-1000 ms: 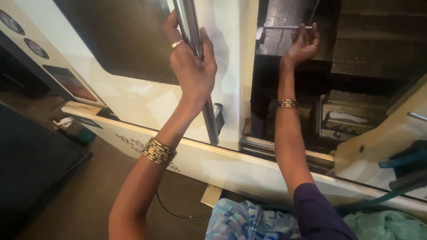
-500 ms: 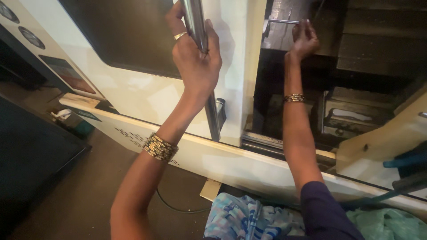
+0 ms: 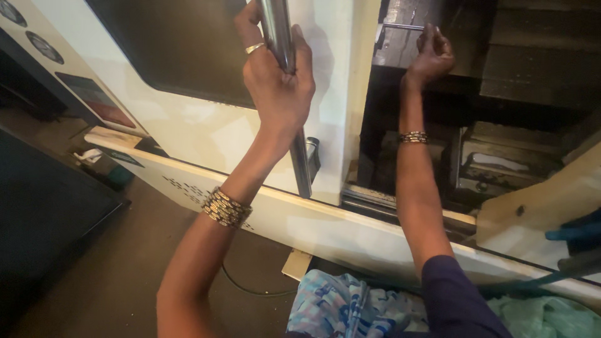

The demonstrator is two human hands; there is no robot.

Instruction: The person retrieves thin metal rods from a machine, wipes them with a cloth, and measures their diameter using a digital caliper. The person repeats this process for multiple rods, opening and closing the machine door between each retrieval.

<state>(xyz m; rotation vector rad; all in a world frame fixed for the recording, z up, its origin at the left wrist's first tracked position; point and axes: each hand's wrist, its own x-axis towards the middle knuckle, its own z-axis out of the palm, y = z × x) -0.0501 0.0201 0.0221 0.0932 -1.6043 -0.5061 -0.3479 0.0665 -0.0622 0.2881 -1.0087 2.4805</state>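
My left hand [image 3: 275, 87] wraps closed around the vertical steel door handle [image 3: 285, 94] of the white sliding door [image 3: 188, 131] for leverage, while my right hand [image 3: 432, 56] — inside the dark machine bay — curls around a thin metal rod [image 3: 400, 27].

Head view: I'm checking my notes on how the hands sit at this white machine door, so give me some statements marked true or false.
1. The left hand grips the polished steel bar handle of the white sliding machine door. True.
2. The right hand rests on the floor. False: it is raised inside the dark machine opening, at a thin metal rod.
3. Both wrists wear bangles. True.
4. The left hand wears no ring. False: a gold ring shows on one finger.
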